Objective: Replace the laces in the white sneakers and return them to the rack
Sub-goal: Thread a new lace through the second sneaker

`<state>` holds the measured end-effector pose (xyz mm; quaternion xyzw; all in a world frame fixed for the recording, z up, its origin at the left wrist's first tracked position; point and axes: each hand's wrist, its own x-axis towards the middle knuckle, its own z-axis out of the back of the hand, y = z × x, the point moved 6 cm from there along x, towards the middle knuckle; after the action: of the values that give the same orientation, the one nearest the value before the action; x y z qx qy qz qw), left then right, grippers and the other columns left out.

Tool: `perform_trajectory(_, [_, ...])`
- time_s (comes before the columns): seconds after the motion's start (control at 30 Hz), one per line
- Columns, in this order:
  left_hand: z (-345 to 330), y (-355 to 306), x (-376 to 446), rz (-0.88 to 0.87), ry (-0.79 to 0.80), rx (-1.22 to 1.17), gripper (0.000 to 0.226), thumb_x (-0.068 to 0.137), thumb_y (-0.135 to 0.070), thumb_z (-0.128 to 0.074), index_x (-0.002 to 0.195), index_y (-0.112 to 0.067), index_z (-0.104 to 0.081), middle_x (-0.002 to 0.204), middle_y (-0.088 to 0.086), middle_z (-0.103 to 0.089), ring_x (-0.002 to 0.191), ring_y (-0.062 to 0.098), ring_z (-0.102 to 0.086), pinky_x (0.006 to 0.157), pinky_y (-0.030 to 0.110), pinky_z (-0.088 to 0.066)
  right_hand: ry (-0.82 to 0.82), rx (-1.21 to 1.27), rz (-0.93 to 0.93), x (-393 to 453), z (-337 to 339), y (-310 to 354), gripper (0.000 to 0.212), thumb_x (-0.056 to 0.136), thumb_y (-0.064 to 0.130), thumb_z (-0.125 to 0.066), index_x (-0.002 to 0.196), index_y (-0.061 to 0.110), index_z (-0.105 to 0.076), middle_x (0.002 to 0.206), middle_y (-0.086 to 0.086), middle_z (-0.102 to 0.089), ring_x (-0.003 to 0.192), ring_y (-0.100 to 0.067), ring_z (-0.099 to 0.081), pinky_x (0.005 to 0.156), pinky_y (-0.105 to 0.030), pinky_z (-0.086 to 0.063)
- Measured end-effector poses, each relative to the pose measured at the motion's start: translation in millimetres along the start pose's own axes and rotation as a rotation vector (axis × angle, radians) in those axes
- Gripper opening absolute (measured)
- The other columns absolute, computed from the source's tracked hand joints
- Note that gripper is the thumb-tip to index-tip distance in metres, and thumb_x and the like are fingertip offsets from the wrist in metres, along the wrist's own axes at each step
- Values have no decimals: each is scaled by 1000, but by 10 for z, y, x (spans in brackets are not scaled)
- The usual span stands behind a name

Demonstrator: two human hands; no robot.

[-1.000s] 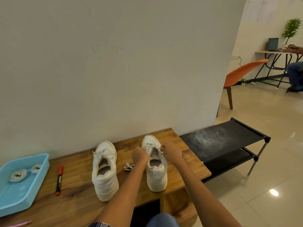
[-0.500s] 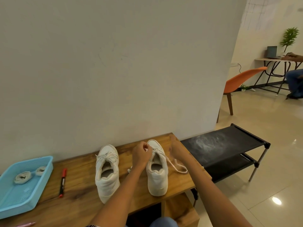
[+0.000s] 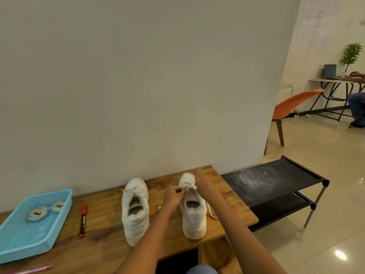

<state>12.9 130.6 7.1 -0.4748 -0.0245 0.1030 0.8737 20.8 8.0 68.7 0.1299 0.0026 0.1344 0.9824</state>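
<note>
The right hand [image 3: 203,182], which half a second ago was drawn out to the side with a long loop of lace trailing from it, has come back over the tongue of the right sneaker [image 3: 192,206], and one finger now points up past the toe; whether it pinches a lace is hard to tell, as motion blurs it. The left hand [image 3: 173,196] has stayed by the upper eyelets, fingers curled and pinching the lace end [image 3: 189,187] close to the tongue. That slack pull looks spent, so the lacing on this shoe is probably near its top and ready for tying; a loose tail [image 3: 210,211] lies on the wooden table [image 3: 102,236] just right of the shoe. A second ago both hands sat close together at the tongue, much as now, so this reads as one full tug-and-return. The left sneaker [image 3: 135,208] stands beside it, already laced with a bow, unmoved across the pictures. The blue tray [image 3: 61,212] at the left edge holds two rolled laces [image 3: 37,213], with a red marker [image 3: 83,220] between tray and shoes, all unchanged. The black rack [image 3: 276,186] waits empty just right of the table, so returning the pair is not yet begun
</note>
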Motion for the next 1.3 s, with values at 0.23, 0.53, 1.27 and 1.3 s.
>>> perform_trajectory(0.23, [-50,140,-25,145,54,-402,16,90,-16,-61,101,-7,-69,92,7,-68,91,23,-63,88,37,-53,19,-132,60,236,133,104,22,98,4,-41,111,1,-59,109,-10,-62,99,-24,-62,64,-22,-42])
perform_trajectory(0.53, [-61,249,1,211,79,-504,21,93,-13,-58,110,-6,-67,101,11,-68,96,24,-64,86,33,-54,41,-218,124,173,-228,116,34,99,5,-42,132,0,-38,121,-14,-57,105,-22,-58,83,-26,-46])
perform_trajectory(1.27, [71,-109,-86,-131,-329,-39,18,93,-25,-57,93,-11,-69,93,4,-70,86,17,-62,64,20,-42,51,-33,155,192,-223,60,23,99,15,-42,116,6,-54,107,-13,-64,86,-22,-57,72,-25,-41])
perform_trajectory(1.3, [60,-106,-84,-131,-324,-30,18,93,-25,-57,93,-11,-69,94,4,-70,86,17,-62,63,18,-41,30,28,144,202,-201,35,23,99,16,-42,113,6,-57,105,-12,-65,82,-19,-54,71,-23,-41])
